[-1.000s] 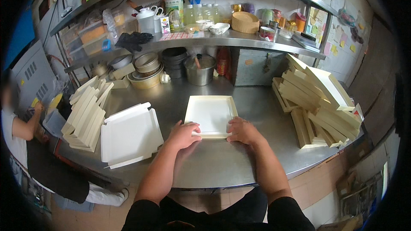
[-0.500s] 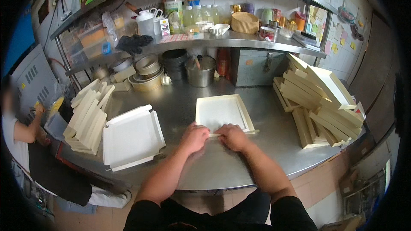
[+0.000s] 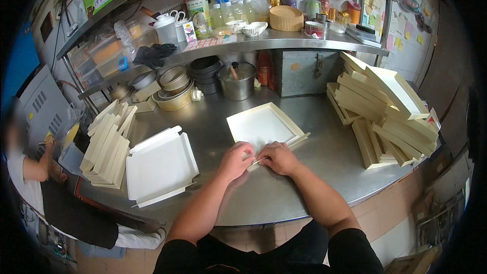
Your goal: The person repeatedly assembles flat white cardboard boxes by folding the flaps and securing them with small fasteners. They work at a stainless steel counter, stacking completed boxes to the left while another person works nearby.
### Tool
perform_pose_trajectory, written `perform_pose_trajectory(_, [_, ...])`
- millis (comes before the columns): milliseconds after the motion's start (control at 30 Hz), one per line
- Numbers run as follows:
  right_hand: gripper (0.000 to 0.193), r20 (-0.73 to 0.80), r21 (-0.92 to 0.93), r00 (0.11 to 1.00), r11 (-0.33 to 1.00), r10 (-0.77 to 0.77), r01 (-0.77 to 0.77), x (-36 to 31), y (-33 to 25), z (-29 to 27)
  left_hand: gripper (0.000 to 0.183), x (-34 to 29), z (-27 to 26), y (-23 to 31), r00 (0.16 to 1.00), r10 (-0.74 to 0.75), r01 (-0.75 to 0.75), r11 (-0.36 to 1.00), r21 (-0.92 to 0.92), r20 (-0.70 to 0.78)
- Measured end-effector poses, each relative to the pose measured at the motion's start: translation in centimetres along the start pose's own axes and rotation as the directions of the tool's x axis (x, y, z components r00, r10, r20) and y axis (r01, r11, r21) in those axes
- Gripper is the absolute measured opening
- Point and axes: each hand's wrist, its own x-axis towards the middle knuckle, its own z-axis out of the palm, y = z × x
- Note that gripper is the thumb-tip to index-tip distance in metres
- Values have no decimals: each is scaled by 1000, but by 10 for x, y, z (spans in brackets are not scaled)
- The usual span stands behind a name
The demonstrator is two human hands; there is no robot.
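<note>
Both hands are working the near edge of a cream cardboard box tray [image 3: 264, 127] sitting mid steel table [image 3: 304, 193]: left hand [image 3: 236, 160] and right hand [image 3: 278, 157] are curled, fingertips pinching the front flap. I reckon the trick is keeping the tray flat, creasing along the score line evenly and pressing both corners together so the wall stands square like the folded stack [image 3: 385, 106] on the right
</note>
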Motion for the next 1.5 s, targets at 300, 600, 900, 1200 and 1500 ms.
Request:
perform_pose_trajectory(300, [15,-27,138,995,986,-92,94,1,16,2,36,-5,-14,19,980,-123,117,992,46,157])
perform_pose_trajectory(600, [17,86,251,973,950,-214,186,1,11,0,42,-7,-31,11,966,-64,63,998,10,251])
perform_pose_trajectory(900, [24,81,279,976,945,-202,172,-1,8,-5,34,-7,-41,8,923,102,-191,959,211,371])
perform_pose_trajectory(1200, [30,-10,269,973,937,-231,225,-1,-6,-16,45,-14,-44,43,885,-137,-74,902,426,444])
perform_pose_trajectory(1500, [34,35,371,956,893,-290,257,3,1,-13,39,-16,-40,35,868,-76,-108,935,336,491])
